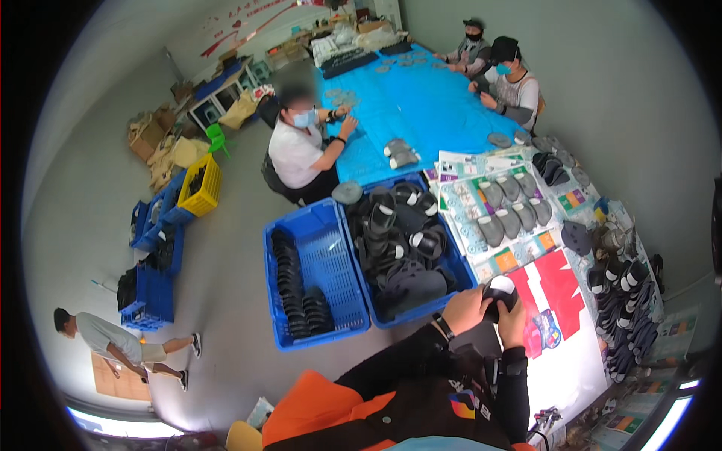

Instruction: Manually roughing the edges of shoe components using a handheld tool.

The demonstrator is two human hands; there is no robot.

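Note:
Both my hands hold a small black, rounded piece with a white patch (499,288), which looks like a shoe part. My left hand (464,310) grips its left side, and my right hand (513,323) closes round the right. Under them lies a worktop covered with printed sheets and a red and white sheet (553,289). Just beyond, grey rounded pads (511,220) lie in rows on a printed board. Left of my hands, a blue crate (459,259) is heaped with similar black and white pieces. My fingertips are partly hidden by the piece.
A second blue crate (353,289) holds stacked black pieces. Black and white pieces (624,323) pile up along the right. Several people work round a blue-covered table (429,105); another person (124,342) walks at the left. A yellow crate (201,186) and blue crates stand on the floor.

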